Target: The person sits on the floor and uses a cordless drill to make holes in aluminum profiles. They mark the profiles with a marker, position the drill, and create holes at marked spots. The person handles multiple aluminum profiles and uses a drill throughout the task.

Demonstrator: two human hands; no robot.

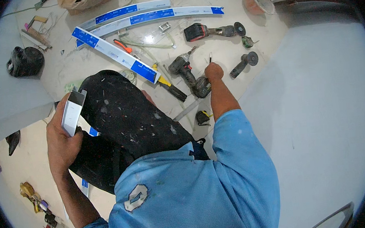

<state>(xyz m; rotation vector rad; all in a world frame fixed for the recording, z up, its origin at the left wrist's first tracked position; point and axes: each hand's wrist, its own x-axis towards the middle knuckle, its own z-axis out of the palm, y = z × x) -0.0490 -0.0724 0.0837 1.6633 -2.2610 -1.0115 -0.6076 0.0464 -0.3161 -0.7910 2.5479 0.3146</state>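
White box-shaped metal-looking channel [71, 117], left of the black-trousered leg [124, 108]

Left hand's [61, 145] wrapped round it, long axis slanting away and slightly right. Right hand [214, 71], well apart across the leg, grips a thin dark pen-like stick [210, 60].

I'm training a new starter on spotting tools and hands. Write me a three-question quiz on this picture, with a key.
1. Which hand holds the white channel?
2. True or false: the drill lies beside the right hand.
3. What colour is the shirt: (a) red, (b) blue or (c) green?

Key:
1. The left hand.
2. True.
3. (b) blue.
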